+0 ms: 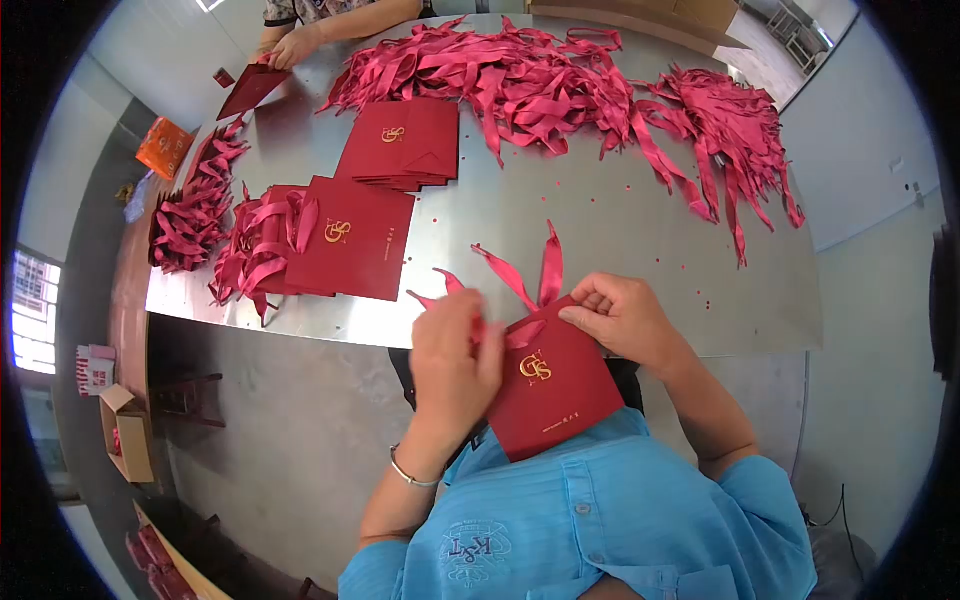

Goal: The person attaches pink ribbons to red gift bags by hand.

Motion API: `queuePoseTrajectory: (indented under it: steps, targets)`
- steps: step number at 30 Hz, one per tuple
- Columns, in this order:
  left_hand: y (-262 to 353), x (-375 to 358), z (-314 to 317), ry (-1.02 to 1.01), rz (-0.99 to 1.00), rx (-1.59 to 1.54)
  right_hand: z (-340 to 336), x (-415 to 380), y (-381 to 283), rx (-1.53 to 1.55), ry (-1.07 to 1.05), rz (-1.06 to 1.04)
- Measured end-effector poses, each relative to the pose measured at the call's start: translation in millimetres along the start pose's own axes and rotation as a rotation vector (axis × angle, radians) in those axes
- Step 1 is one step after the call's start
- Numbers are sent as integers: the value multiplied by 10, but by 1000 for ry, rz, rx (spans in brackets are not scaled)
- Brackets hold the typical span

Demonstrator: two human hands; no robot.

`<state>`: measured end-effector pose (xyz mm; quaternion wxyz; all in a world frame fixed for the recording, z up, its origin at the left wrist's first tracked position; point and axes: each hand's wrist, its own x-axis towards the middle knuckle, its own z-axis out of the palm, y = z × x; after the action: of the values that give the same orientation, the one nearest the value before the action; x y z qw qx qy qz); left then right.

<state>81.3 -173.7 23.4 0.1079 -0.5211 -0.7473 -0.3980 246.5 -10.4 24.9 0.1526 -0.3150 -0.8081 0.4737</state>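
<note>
A red paper bag [560,385] with a gold logo leans against the person's lap at the table's near edge. My right hand [620,312] pinches its upper right corner between thumb and fingers. Pink ribbons [548,270] rise from the bag's top edge and lie over the metal table. At the bag's upper left, my left hand [455,350] is slightly blurred, its fingers bent around a pink ribbon [523,335]. The ribbon's other ends poke out beyond that hand.
Flat red bags [355,245] and a bag stack [405,140] lie on the metal table [600,220] at left. Ribbon heaps [520,80] cover the far side, with another bundle [725,125] at right. A co-worker's hands [295,47] hold a dark red bag [250,90].
</note>
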Motion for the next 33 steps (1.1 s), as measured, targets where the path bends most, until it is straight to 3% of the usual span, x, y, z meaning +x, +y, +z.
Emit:
queuePoseTrajectory:
  steps: [1,4,6,9,10,12,16,19,21,25,30,33]
  targets:
    - [23,-30,15,-207,52,-154,2,13,-12,-2,0,1]
    - [128,-20,142,-280,106,-168,25,87,-106,-134,33,-94]
    - [108,-55,176,-254,116,-156,60,145,-202,-231,188,-327]
    - [128,-96,212,-247,131,-119,165,325,-245,-425,156,-466]
    - [139,-102,220,-257,134,-87,199,388,-294,-427,160,-463]
    - [157,-113,233,-248,139,-75,257,518,-387,-768,-139,-192]
    - [135,-139,244,-248,123,-101,287,643,-287,-639,-186,-180]
    - [129,-132,225,-251,97,-146,166,579,-193,-474,-108,-221]
    - [98,-141,240,-243,103,-154,137,497,-131,-107,-10,-6]
    - [76,-128,266,-251,117,-185,208,443,-3,-58,69,29]
    - [58,-146,286,-255,125,-171,321,486,76,-320,236,-355]
    - [56,-141,295,-270,135,-159,340,509,43,-312,226,-320]
